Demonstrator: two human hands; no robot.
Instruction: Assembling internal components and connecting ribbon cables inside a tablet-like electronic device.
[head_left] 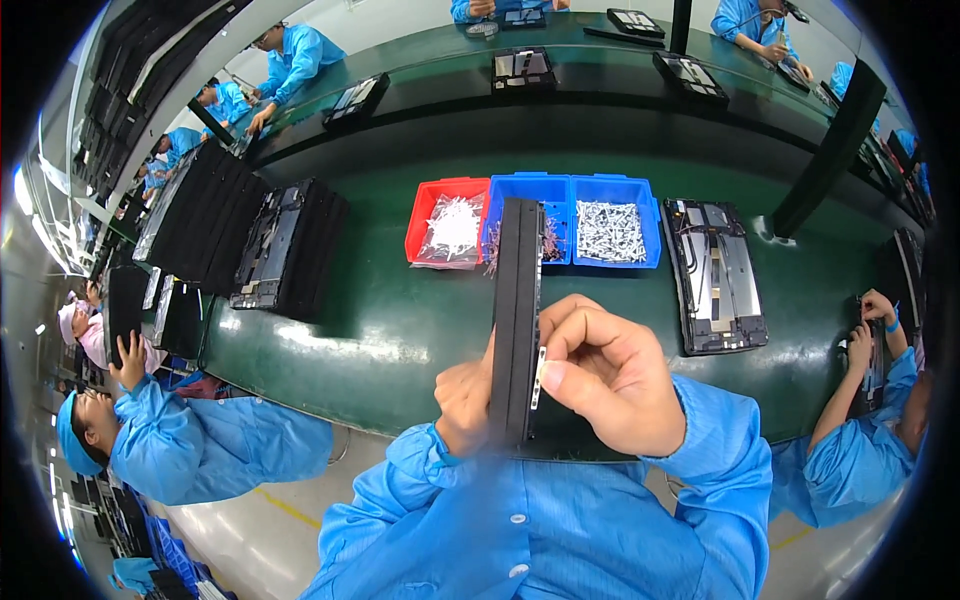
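A tablet-like device in a thick black foam-like holder (515, 320) is held up on its edge in front of my chest. My left hand (464, 398) is closed round its left side, with most of the fingers hidden behind it. On the right side, my right hand (622, 385) pinches a small narrow white strip with dark spots (538, 378) between thumb and forefinger, touching or very near the device's edge. Behind the holder stand a red bin (416, 232) with white pieces in a clear bag, a blue bin (530, 181) of small dark and reddish parts, and a blue bin (652, 240) of small white-and-grey parts.
An opened tablet (740, 270) lies right on the green table (400, 370). Stacked black holders with tablets (270, 245) stand left. Across the back, a raised dark shelf (590, 85) carries several tablets; a dark post (830, 150) rises at right. Co-workers (180, 440) sit on both sides.
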